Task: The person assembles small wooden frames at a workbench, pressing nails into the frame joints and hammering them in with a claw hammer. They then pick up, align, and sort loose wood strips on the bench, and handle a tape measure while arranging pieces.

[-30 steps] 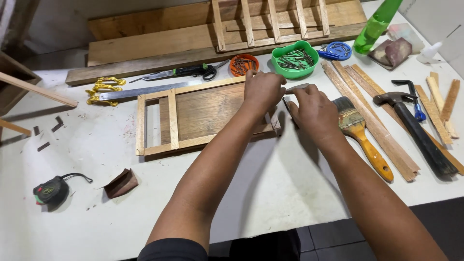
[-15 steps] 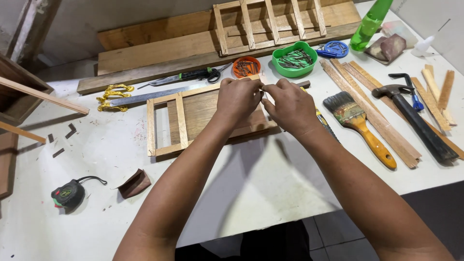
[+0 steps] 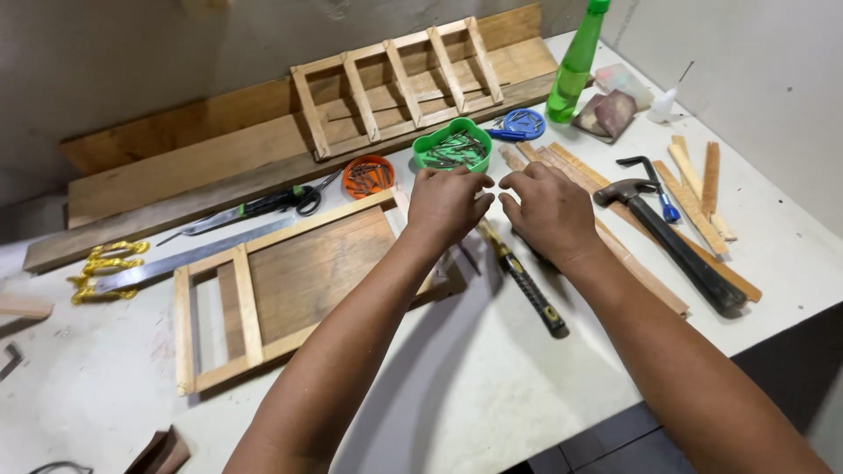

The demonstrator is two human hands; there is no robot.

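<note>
Both my hands hover together just near the green bowl of nails (image 3: 452,147), left hand (image 3: 448,206) and right hand (image 3: 549,211) curled, can't tell if either grip holds anything, and one clumsy nudge could tip those nails across the surface (image 3: 492,386).

Both hands have moved off the right end of the wooden frame (image 3: 290,290) toward 12 o'clock. The left hand (image 3: 448,206) and right hand (image 3: 549,211) now sit just short of the green bowl (image 3: 452,149), fingertips near its rim. The paintbrush (image 3: 527,285) handle is now exposed between them.
</note>
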